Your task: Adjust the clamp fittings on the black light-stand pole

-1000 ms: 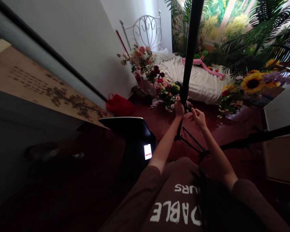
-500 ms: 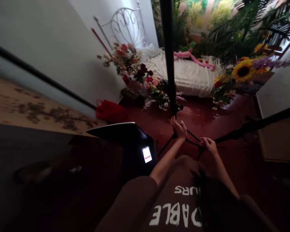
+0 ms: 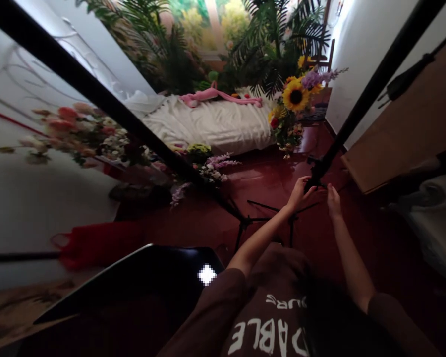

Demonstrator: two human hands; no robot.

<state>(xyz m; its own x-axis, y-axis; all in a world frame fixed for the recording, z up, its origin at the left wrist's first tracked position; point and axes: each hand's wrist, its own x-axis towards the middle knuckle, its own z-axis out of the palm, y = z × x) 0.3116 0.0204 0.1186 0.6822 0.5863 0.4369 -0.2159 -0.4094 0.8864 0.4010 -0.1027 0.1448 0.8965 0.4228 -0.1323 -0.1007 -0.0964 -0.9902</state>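
Note:
A black tripod stand [image 3: 357,111] leans at the right, its pole running up out of view. At its lower collar, my left hand [image 3: 299,194] has its fingers and thumb around the dark fitting. Just right of that collar is my right hand [image 3: 333,201], fingers stretched upward and nothing visible in them; whether it touches the stand is unclear. A second tripod stand [image 3: 115,119] slants across the left, with spread legs on the floor near my knees. Part of the right stand's base is hidden by my left hand and forearm.
A dark table [image 3: 134,277] with a glowing screen [image 3: 207,274] is at lower left, beside a red bag [image 3: 104,243]. Artificial flowers [image 3: 74,129], a cloth-covered bed [image 3: 211,124] with a pink plush toy [image 3: 208,94], and sunflowers [image 3: 296,95] lie ahead. A brown board [image 3: 379,163] stands right.
The view has swung to the right. My left hand has gone from the middle stand to the right stand's collar. My right hand has risen beside it, its fingers now straighter.

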